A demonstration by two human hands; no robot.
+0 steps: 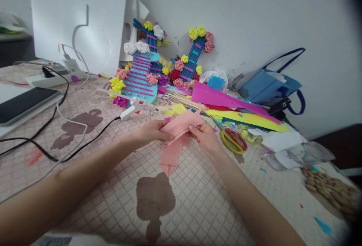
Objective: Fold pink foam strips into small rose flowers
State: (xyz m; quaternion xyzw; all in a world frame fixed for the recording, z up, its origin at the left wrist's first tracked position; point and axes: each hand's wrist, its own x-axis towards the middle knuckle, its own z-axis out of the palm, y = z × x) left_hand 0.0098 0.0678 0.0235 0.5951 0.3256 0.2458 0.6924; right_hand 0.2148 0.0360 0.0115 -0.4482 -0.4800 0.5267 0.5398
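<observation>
A folded strip of pink crepe paper [181,123] is held up between my two hands over the table. My left hand [157,131] pinches its left end, thumb on top. At the right end, my right hand [202,135] grips the paper with thumb and fingers closed. Under the strip, another pink paper piece [169,159] lies on the cloth, partly hidden by the held one. A white hot glue gun [135,107] rests to the left beyond my left hand. Scissors [233,140] with yellow and red handles lie to the right of my right hand.
Paper-flower decorated instrument models [141,76] stand against the wall. Wooden sticks [183,101], a magenta sheet [226,97] and a yellow sheet [254,119] lie behind my hands. A black cable [98,136] crosses the left side near a phone [26,104]. Nuts [328,187] and a blue bag [271,84] are at right.
</observation>
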